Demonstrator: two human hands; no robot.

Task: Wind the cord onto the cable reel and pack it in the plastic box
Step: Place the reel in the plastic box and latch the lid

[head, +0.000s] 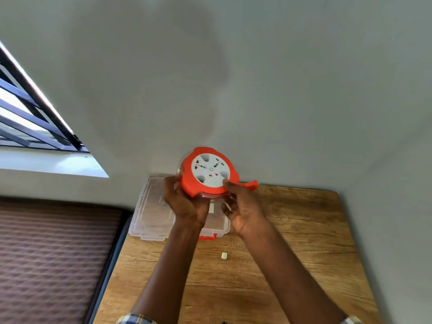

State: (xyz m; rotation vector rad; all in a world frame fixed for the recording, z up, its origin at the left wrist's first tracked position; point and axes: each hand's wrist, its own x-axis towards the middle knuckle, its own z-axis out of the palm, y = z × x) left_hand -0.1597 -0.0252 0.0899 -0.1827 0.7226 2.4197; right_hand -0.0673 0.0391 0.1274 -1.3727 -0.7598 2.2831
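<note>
An orange cable reel (205, 185) with a white socket face is held up above the far end of the wooden table, tilted toward me. My left hand (184, 202) grips its left edge from below. My right hand (243, 206) holds the right side, thumb on the white face, fingers curled around a bit of white cord beneath the reel. An orange handle (251, 185) sticks out to the right. The clear plastic box (152, 206) lies open on the table under the hands, with an orange latch (207, 237) at its near edge.
The wooden table (292, 242) stands against a grey wall. A small white piece (224, 256) lies on the table near the box. A brown patterned mattress (51, 253) is on the left, and a barred window (30, 113) is on the upper left.
</note>
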